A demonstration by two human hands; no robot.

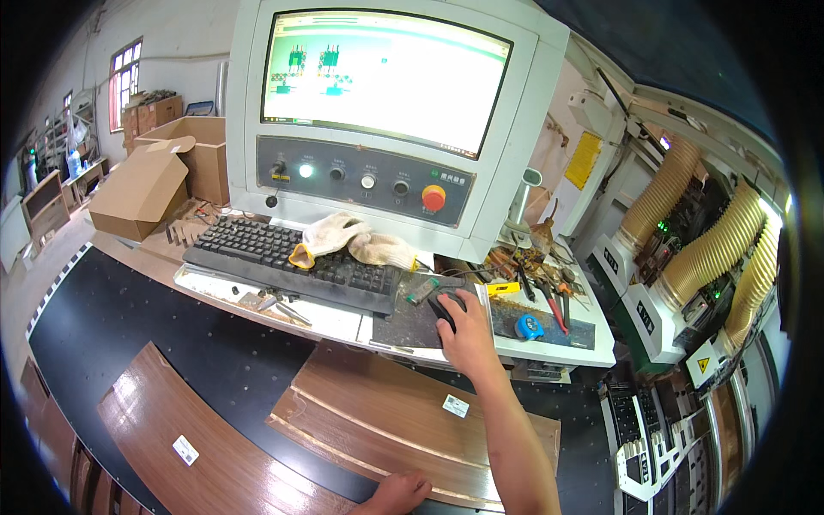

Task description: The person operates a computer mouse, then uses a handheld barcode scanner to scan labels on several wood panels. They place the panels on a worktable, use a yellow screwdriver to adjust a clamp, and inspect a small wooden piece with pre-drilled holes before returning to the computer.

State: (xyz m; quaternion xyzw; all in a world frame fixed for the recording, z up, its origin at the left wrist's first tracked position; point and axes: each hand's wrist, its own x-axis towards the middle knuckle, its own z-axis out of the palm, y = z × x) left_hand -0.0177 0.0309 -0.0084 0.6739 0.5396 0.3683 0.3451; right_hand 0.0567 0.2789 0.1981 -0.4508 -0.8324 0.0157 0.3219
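My right hand [468, 335] is closed over a black computer mouse [446, 311] on a dark, dusty mouse pad [403, 328]. At the lower edge, my left hand [397, 494] is curled by the near edge of the brown wood-grain panels [369, 403]; what its fingers hold, if anything, is hidden. One panel under my right forearm bears a white label [455, 406]. Left of the mouse, a pair of white work gloves [352, 240] lies on a black keyboard [283, 257]. Above the keyboard, the monitor [386, 77] is lit.
Another labelled brown panel [172, 421] lies left on the black machine table [215, 343]. A blue tape measure [529, 327], red-handled pliers [552, 307] and a yellow tool [504, 288] lie right of the mouse. The control panel has a red stop button [433, 198]. Ribbed hoses [712, 240] stand at right, a cardboard box [142, 189] at left.
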